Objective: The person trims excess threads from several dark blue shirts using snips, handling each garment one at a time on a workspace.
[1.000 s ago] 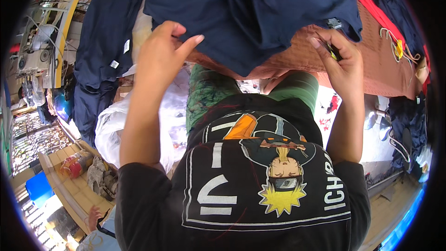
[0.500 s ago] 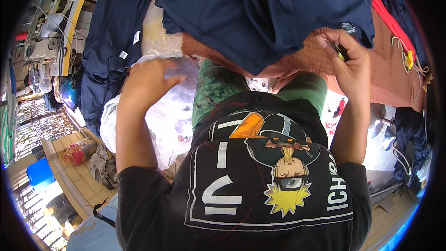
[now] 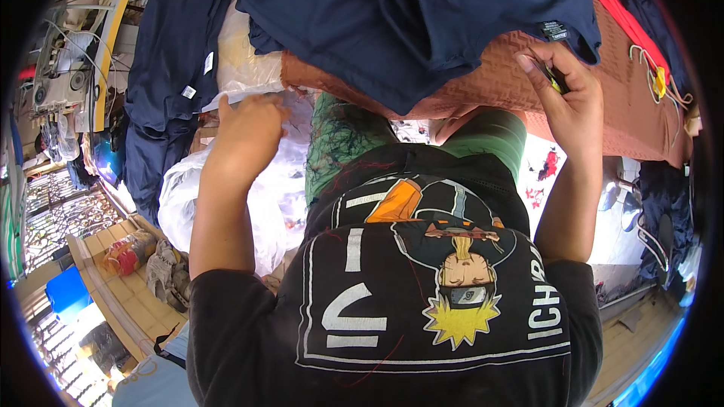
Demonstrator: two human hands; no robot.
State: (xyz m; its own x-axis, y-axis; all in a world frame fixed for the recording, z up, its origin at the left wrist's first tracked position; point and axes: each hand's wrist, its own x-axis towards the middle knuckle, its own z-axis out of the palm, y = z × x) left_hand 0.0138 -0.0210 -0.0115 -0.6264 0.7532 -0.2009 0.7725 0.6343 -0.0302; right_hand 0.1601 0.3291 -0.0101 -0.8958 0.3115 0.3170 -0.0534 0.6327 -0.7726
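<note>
A navy garment (image 3: 362,22) with a dark label lies spread over a brown textured cloth (image 3: 520,68), its lower point hanging toward my lap. Below the label, at the cloth's right part, my right hand (image 3: 577,105) is closed around a small dark tool with yellow-green on it, which looks like thread snips (image 3: 556,81). Most of it is hidden by the fingers. My left hand (image 3: 249,132) is raised at the left, beside the clear plastic and apart from the navy garment. It holds nothing visible; its fingers are partly bent and apart.
Another navy garment (image 3: 162,68) with white tags hangs at the left. Below it is a white plastic bag (image 3: 256,218). On the right are a red cloth (image 3: 622,11) and hangers (image 3: 645,68) with a yellow tie. A wooden bench (image 3: 128,294) and a blue container (image 3: 68,290) stand lower left.
My left hand has moved slightly right, and its fingers have bent more. My right hand keeps its hold on the snips. The whole view has shifted a little.
</note>
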